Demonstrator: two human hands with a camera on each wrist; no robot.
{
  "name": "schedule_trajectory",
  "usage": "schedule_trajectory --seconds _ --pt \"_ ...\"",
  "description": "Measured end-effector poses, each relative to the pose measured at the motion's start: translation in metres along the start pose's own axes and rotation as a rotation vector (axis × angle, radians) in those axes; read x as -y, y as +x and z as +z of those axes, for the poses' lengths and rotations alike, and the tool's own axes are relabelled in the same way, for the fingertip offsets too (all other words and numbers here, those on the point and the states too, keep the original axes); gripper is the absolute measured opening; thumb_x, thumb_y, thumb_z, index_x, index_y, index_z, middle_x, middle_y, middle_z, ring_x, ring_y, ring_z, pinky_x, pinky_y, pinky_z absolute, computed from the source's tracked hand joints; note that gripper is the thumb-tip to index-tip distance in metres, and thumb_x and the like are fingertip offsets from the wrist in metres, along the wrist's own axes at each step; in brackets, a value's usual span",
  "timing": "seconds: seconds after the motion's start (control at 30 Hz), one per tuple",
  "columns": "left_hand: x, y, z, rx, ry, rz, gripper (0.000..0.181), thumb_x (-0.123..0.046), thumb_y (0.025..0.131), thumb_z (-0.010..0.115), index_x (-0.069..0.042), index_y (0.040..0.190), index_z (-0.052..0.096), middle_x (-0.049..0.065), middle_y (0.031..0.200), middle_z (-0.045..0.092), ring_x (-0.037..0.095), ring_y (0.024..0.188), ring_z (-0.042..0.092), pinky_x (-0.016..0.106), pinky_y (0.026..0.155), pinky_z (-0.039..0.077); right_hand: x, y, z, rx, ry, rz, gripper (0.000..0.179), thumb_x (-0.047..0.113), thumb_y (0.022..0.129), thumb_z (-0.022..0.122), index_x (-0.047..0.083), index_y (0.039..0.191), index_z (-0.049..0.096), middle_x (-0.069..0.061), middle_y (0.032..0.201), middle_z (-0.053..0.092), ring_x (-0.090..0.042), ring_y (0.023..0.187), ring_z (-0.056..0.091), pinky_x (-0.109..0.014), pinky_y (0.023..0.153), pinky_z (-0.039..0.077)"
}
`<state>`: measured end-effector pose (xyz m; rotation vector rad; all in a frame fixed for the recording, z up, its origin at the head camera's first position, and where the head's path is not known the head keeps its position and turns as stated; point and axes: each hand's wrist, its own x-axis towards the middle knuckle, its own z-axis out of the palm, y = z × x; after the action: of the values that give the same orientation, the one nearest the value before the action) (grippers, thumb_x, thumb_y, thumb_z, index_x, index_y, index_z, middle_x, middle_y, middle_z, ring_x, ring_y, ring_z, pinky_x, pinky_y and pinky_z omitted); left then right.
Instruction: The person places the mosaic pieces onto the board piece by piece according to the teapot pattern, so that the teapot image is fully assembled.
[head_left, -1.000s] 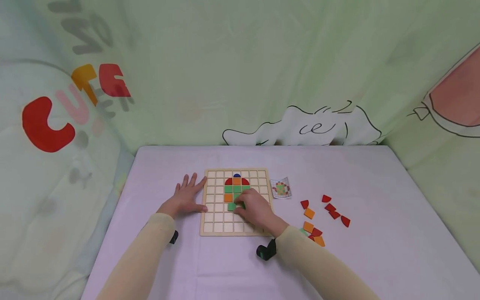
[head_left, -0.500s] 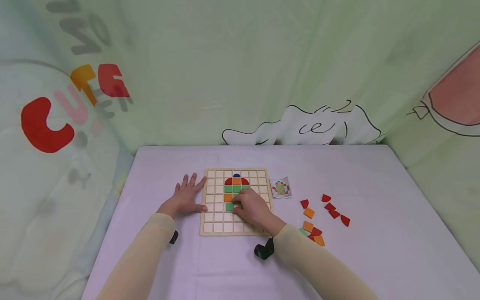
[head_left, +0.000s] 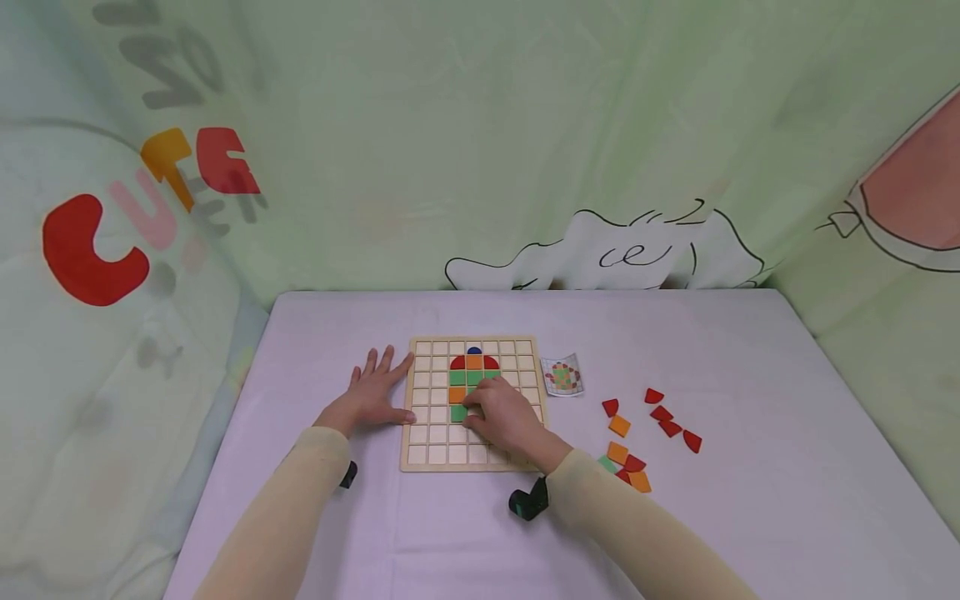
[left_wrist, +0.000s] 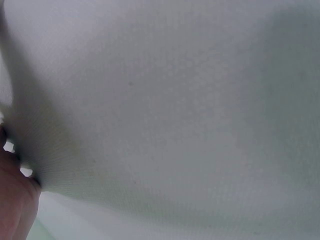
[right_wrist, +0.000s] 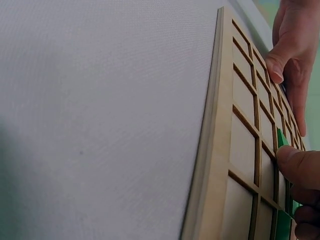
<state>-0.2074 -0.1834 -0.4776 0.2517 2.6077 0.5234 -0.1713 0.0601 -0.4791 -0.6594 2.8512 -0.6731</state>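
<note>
A wooden grid board (head_left: 438, 434) lies on the table, partly filled with flat coloured pieces. My left hand (head_left: 365, 400) has its fingers spread, with thumb and fingertips on the board's left edge. My right hand (head_left: 512, 419) is over the middle of the board, thumb and index finger at the right side of a green square tile (head_left: 458, 413). In the right wrist view the thumb meets that tile (right_wrist: 282, 137), which sits in a cell. An orange square (head_left: 457, 396), green squares (head_left: 457, 378), two red quarter-rounds (head_left: 458, 363) and a blue half-round (head_left: 474, 351) sit above; the right hand hides some cells.
Right of the board lies a printed pattern card (head_left: 562, 377). Farther right are loose red pieces (head_left: 670, 428), orange squares (head_left: 618, 427) and a green piece (head_left: 607, 464). A lavender cloth (head_left: 750, 517) covers the table; a curtain hangs behind.
My right hand has shifted slightly left, moving the green square tile left into line under the orange square. The left hand has stayed still.
</note>
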Motion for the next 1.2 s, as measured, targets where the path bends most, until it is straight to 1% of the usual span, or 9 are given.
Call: schedule_trajectory --seconds 0.23,0.4,0.63,0.83,1.03,1.1,1.2 --pt "0.000 0.000 0.000 -0.002 -0.001 0.005 0.108 -0.040 0.084 0.083 -0.015 0.165 0.017 0.022 0.172 -0.003 0.047 0.157 -0.010 0.067 0.125 0.000 0.000 0.000 0.002 -0.021 -0.020 -0.018 0.023 0.019 0.090 0.079 0.006 0.108 0.080 -0.006 0.103 0.074 -0.021 0.095 0.061 -0.035 0.087 0.056" --pt "0.001 0.001 0.001 0.001 -0.001 0.003 0.107 -0.040 0.084 0.083 -0.015 0.165 0.017 0.022 0.172 -0.003 0.046 0.157 -0.011 0.066 0.125 0.000 0.002 0.001 0.004 -0.039 -0.027 -0.022 0.020 0.018 0.090 0.078 0.005 0.105 0.080 -0.006 0.101 0.073 -0.023 0.096 0.062 -0.037 0.089 0.056" --pt "0.000 0.000 0.000 0.001 -0.004 0.000 0.108 -0.041 0.084 0.083 -0.016 0.165 0.016 0.021 0.172 -0.003 0.046 0.158 -0.011 0.066 0.125 0.000 0.004 0.001 0.005 -0.050 -0.046 -0.027 0.017 0.016 0.091 0.078 0.007 0.104 0.080 -0.005 0.100 0.074 -0.021 0.097 0.061 -0.036 0.089 0.056" --pt "0.002 0.001 0.002 0.008 -0.004 0.003 0.108 -0.041 0.084 0.083 -0.015 0.165 0.016 0.022 0.172 -0.004 0.046 0.157 -0.011 0.066 0.125 0.000 0.005 -0.001 0.004 -0.050 -0.026 -0.042 0.016 0.015 0.090 0.078 0.006 0.103 0.080 -0.005 0.098 0.073 -0.020 0.093 0.061 -0.036 0.085 0.055" --pt "0.001 0.000 0.004 0.001 -0.007 0.000 0.107 -0.040 0.084 0.083 -0.016 0.165 0.017 0.021 0.172 -0.002 0.046 0.158 -0.010 0.065 0.125 0.000 -0.004 -0.011 -0.003 -0.067 -0.025 -0.083 0.014 0.015 0.092 0.076 0.007 0.103 0.080 -0.003 0.098 0.073 -0.019 0.095 0.061 -0.035 0.086 0.055" --pt "0.001 0.000 0.003 -0.003 -0.010 -0.001 0.107 -0.040 0.084 0.083 -0.016 0.165 0.017 0.021 0.172 -0.002 0.046 0.158 -0.010 0.065 0.125 0.000 -0.009 -0.017 -0.008 -0.070 -0.019 -0.081 0.014 0.015 0.092 0.076 0.008 0.103 0.080 -0.003 0.100 0.074 -0.020 0.096 0.061 -0.036 0.086 0.055" --pt "0.000 -0.001 0.001 -0.003 -0.009 0.000 0.107 -0.040 0.084 0.083 -0.016 0.165 0.017 0.021 0.172 -0.002 0.046 0.158 -0.010 0.065 0.125 0.000 -0.020 -0.028 -0.015 -0.053 -0.028 -0.067 0.014 0.014 0.093 0.075 0.009 0.105 0.080 -0.002 0.103 0.074 -0.018 0.097 0.060 -0.036 0.087 0.056"
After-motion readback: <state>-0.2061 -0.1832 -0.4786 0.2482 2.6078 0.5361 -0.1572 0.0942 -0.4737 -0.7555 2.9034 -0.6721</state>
